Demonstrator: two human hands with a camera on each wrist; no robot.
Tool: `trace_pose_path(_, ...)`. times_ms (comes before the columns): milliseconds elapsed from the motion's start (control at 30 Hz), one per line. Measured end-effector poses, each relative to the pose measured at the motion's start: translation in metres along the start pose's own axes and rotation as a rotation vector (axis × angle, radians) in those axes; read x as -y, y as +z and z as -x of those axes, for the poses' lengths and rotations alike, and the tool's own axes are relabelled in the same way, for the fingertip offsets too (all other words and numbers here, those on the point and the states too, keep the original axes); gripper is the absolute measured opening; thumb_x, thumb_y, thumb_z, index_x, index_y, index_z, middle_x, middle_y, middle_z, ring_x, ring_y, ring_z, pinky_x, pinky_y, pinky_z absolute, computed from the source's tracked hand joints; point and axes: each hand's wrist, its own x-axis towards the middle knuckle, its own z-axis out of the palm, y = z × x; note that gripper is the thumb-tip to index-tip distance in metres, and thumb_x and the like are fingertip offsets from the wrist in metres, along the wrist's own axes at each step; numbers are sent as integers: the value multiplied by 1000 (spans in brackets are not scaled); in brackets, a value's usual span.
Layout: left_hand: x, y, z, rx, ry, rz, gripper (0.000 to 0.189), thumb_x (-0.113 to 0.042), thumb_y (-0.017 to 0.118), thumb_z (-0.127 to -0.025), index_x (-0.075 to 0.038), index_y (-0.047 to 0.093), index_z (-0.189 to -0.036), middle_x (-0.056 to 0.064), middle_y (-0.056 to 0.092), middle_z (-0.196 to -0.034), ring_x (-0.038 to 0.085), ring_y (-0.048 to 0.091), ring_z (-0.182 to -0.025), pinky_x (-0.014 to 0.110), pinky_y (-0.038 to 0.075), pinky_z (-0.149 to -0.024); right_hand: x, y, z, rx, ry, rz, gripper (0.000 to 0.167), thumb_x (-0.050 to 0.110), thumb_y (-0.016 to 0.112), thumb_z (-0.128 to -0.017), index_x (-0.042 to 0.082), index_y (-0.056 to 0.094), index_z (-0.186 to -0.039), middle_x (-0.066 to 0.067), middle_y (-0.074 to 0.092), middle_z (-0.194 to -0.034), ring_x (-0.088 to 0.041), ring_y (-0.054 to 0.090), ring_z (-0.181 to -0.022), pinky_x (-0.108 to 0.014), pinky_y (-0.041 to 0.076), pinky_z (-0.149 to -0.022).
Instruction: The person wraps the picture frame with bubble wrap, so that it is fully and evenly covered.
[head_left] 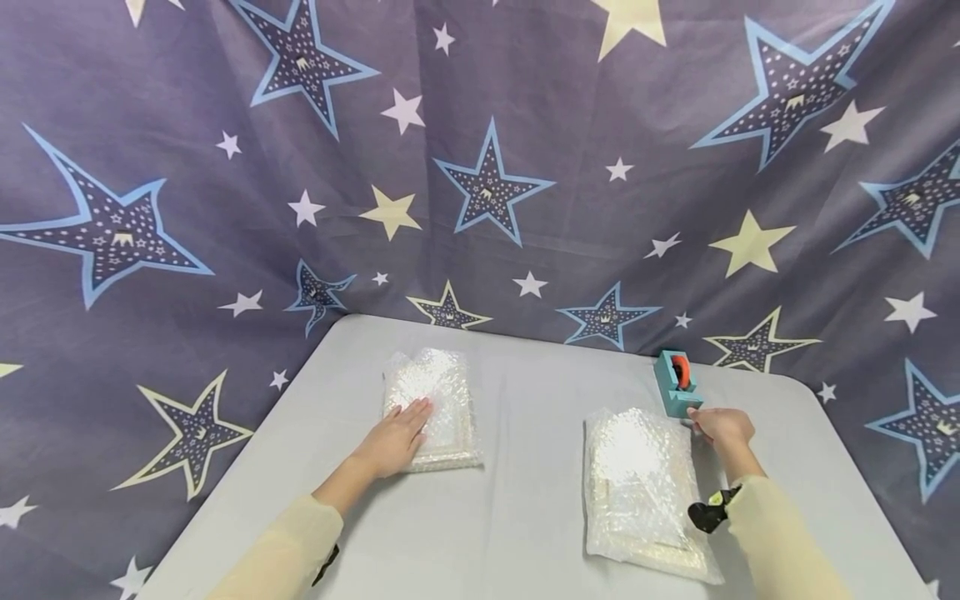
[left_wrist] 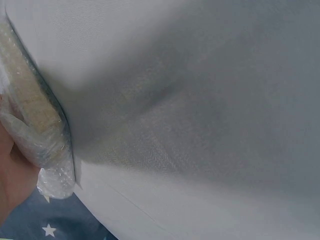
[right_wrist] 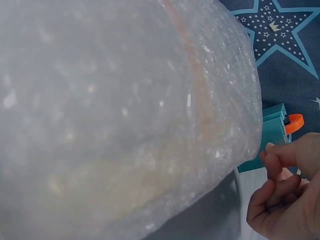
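Two flat, rectangular packages in clear bubble wrap lie on the table. On the left package (head_left: 450, 421), my left hand (head_left: 395, 437) rests with fingers extended across its left side. That package (left_wrist: 32, 90) shows at the edge of the left wrist view. My right hand (head_left: 723, 427) is at the front end of a teal tape dispenser (head_left: 672, 392) with an orange tape wheel (head_left: 681, 372). In the right wrist view its thumb and forefinger (right_wrist: 280, 155) pinch at the tape's end; the clear tape itself hardly shows. Beside this hand lies the right package (head_left: 641, 500).
A white cover lies over the table (head_left: 532, 383), with rounded far corners. Behind and beside it hangs a dark curtain (head_left: 525, 92) printed with stars. The right package's wrap (right_wrist: 125, 125) fills much of the right wrist view.
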Motion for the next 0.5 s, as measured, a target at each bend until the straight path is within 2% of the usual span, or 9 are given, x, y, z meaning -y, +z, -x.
trace_pose_path(133,-2,-2,0,10,1,3,51,-19,45,-99,4,38,-144,20,39,-152,36,37,-142,55,28,-119,-1,-1,0,0,-44,61,37,33,63,-90,8,69,-64,3,53,-50,-12,48,-51,-24,40,-48)
trace_pose_path(300,-2,-2,0,7,5,-5,50,-18,45,-99,4,38,-144,20,39,-151,36,37,-142,55,28,-118,-4,-1,1,-1,-73,52,36,31,63,-90,8,69,-63,1,57,-54,-14,48,-54,-25,42,-47)
trace_pose_path(500,-2,-3,0,1,17,-1,51,-19,46,-99,5,39,-143,21,40,-151,36,38,-141,55,29,-118,-4,0,1,-17,-87,85,37,30,63,-90,8,68,-61,2,52,-51,-13,48,-52,-24,41,-46)
